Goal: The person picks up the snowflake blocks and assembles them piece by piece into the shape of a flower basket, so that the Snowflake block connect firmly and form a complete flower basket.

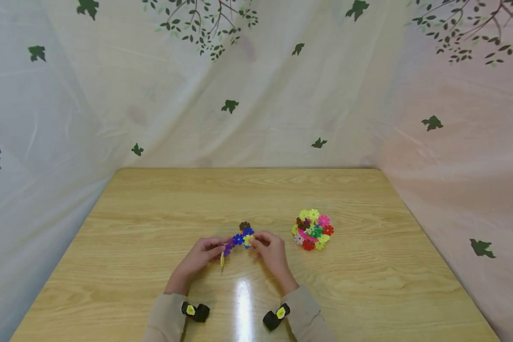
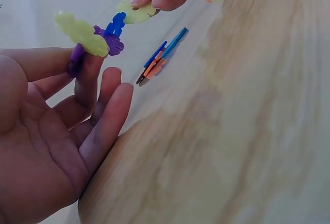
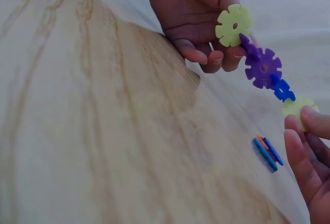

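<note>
- Two hands, one flower-disc chain between them, over the table; long axis runs hand to hand.
- Left hand pinches its purple disc, beside a yellow one.
- Right hand clamps thumb and finger on the opposite, yellow end.
- Small disc cluster lies just beyond, right hand nearer; pile farther right.

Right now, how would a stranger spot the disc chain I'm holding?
Above the wooden table, look left of the colourful pile. The left hand and right hand pinch the chain. Unlike the discs lying beyond, it's held up, with purple and blue between yellow discs.
</note>
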Tool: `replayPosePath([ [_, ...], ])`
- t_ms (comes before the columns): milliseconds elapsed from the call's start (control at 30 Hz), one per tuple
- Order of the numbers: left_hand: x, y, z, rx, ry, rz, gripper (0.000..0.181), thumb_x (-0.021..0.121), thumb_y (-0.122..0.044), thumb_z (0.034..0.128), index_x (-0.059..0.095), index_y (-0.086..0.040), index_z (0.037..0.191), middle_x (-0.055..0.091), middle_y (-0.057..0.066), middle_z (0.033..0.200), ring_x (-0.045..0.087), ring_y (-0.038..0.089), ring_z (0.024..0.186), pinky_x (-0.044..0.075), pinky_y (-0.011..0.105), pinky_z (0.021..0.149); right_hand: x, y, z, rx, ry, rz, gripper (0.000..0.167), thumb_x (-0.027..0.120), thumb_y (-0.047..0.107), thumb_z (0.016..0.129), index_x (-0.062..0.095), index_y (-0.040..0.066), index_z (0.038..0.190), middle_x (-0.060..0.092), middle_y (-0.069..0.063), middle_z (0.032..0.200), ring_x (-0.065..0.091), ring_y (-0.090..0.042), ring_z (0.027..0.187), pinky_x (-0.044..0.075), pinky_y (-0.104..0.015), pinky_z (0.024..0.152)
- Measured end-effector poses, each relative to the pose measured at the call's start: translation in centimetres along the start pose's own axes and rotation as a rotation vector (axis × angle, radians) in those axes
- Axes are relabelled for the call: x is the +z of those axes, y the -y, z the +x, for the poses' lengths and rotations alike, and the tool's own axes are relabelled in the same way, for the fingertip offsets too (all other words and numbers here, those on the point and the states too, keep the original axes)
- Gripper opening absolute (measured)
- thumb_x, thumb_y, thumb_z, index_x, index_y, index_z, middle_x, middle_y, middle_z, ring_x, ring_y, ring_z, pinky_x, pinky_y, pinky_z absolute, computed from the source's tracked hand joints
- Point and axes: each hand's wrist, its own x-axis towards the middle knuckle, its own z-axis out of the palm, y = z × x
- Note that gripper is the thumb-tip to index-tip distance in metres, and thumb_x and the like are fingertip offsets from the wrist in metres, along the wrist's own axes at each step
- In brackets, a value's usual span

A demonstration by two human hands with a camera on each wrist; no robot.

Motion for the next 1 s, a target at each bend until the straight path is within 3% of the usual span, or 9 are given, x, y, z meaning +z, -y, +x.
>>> replayPosePath([
  [167,0.06,-0.12,-0.09,-0.01,0.005,-0.065,0.037,0.05,-0.002,0.0975,0.048,0.018,0.129,0.047,0.039,0.133,0.061,-0.002,0.082,0.056,0.016,0.074,-0.01,-0.11,0.07,-0.012,0.02,-0.02,0.016,0.067,0.006,0.089,0.07,-0.003,0.102,0.07,-0.023,0.092,0.073,-0.027,0.074,0.059,-0.028,0.052],
  [367,0.19,-0.06,-0.11,-0.046,0.01,-0.1,0.037,0.05,-0.003,0.098,0.048,0.018,0.129,0.054,0.036,0.129,0.065,0.003,0.083,0.057,0.018,0.074,-0.05,-0.29,0.12,-0.043,0.037,-0.034,0.014,0.067,0.006,0.089,0.07,-0.002,0.099,0.071,-0.022,0.092,0.073,-0.027,0.078,0.06,-0.029,0.054],
  [600,0.54,0.18,0.0,-0.008,0.031,-0.171,0.039,0.051,0.001,0.0962,0.042,0.02,0.129,0.045,0.043,0.131,0.065,0.001,0.087,0.058,0.02,0.08,0.08,0.11,-0.08,-0.074,-0.004,-0.028,0.01,0.068,0.004,0.087,0.071,-0.004,0.093,0.072,-0.023,0.089,0.072,-0.029,0.076,0.06,-0.029,0.055],
  [733,0.61,0.22,0.01,-0.014,0.02,-0.178,0.041,0.053,-0.001,0.0958,0.042,0.019,0.13,0.045,0.041,0.133,0.066,0.002,0.088,0.058,0.021,0.081,0.13,0.01,-0.07,-0.069,-0.008,-0.008,0.011,0.07,0.005,0.086,0.071,-0.004,0.092,0.072,-0.023,0.09,0.072,-0.031,0.076,0.061,-0.03,0.056],
  [867,0.4,0.21,-0.01,-0.012,0.011,-0.123,0.042,0.054,-0.005,0.0965,0.045,0.014,0.133,0.06,0.034,0.117,0.065,0.004,0.087,0.059,0.023,0.079,0.12,-0.08,-0.01,-0.038,0.006,0.015,0.01,0.069,0.004,0.086,0.071,-0.003,0.094,0.072,-0.022,0.092,0.072,-0.03,0.078,0.061,-0.03,0.058],
  [1000,0.13,0.12,0.05,0.014,0.009,-0.071,0.042,0.054,-0.007,0.0971,0.047,0.009,0.135,0.062,0.006,0.093,0.063,0.006,0.084,0.059,0.025,0.076,0.15,-0.06,0.13,-0.03,0.003,0.031,0.011,0.068,0.001,0.086,0.07,-0.003,0.096,0.071,-0.022,0.094,0.071,-0.027,0.078,0.061,-0.03,0.059],
])
